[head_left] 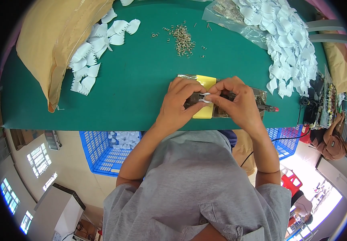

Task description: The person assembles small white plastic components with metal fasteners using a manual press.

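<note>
Both hands meet over a small metal fixture with a yellow strip [204, 114] near the table's front edge. My left hand [181, 98] is closed, thumb and fingers pinching one side of a small white plastic piece [207, 97]. From the other side, my right hand [238, 100] grips the same piece between thumb and forefinger. A dark metal part lies against the piece, partly covered by my fingers. To the right of my right hand, a lever with a red tip [276, 109] sticks out from the fixture.
Small brass-coloured metal clips [183, 40] form a pile ahead. White toothed plastic pieces [86, 66] lie beside a brown paper sack [49, 48] at left; a larger heap [286, 52] spills from a clear bag at right. Blue crates [97, 156] stand below the table. Another person [336, 140] sits far right.
</note>
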`<state>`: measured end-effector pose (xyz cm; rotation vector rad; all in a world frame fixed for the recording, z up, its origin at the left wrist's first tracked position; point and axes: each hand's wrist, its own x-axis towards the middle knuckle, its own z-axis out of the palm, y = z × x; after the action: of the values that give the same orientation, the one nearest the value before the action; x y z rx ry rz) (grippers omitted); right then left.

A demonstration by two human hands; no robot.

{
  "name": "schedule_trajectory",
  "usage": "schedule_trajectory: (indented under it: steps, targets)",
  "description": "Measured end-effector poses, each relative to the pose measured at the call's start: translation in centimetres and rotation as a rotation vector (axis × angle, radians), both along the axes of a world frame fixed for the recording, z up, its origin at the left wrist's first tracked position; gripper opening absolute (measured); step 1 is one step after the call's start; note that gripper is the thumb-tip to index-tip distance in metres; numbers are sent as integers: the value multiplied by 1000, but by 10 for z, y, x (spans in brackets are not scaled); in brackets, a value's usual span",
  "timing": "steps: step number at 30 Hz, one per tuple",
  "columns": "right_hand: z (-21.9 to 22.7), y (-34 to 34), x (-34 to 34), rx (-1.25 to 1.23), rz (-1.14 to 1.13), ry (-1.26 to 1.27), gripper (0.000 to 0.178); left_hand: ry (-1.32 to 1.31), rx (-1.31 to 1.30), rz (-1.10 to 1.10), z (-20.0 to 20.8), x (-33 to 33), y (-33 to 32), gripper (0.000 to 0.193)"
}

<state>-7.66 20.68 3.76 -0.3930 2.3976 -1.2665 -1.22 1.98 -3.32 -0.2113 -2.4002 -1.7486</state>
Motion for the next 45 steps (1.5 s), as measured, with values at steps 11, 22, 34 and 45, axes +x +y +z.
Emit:
schedule_trajectory:
  steps: [11,22,34,45]
  targets:
    - [25,-14,-51,202,367,-171,17,-58,18,-12,5,0,-2,30]
    - [7,11,-63,54,434,-240,18,44,-61,-51,5,-10,0,25]
    - [-22,58,-140,85,-3,275,16,44,-10,-115,7,-12,-4,22]
    - [-57,-34,-182,518,130,380,23,35,-14,-116,4,-11,-2,28]
